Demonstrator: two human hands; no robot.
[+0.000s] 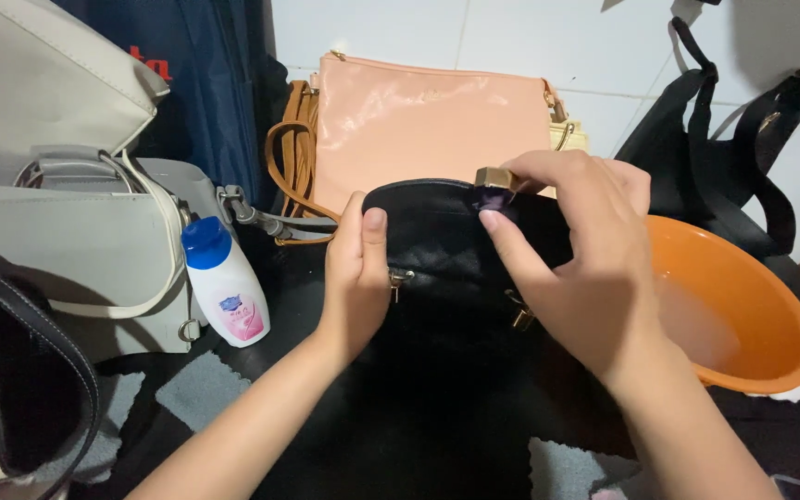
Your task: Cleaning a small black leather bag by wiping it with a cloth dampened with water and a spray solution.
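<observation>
Both hands up close: left hand (356, 278) clamps the small black leather handbag (446, 250), right hand (576, 268) pinches what looks like purple cloth (495, 199) against its gold clasp (495, 177), orange plastic basin (761, 306) right.

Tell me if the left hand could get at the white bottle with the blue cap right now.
Probably yes, once it lets go: the left hand grips the black bag, and the white bottle stands just left of it with nothing between them.

**One head-worn view, looking down and forward**

We see from a single camera on the head, tilted down over our forearms toward the wall. It sits close: the black bag (446, 250) fills the centre, and the orange basin (752, 306) reaches the right edge.
</observation>
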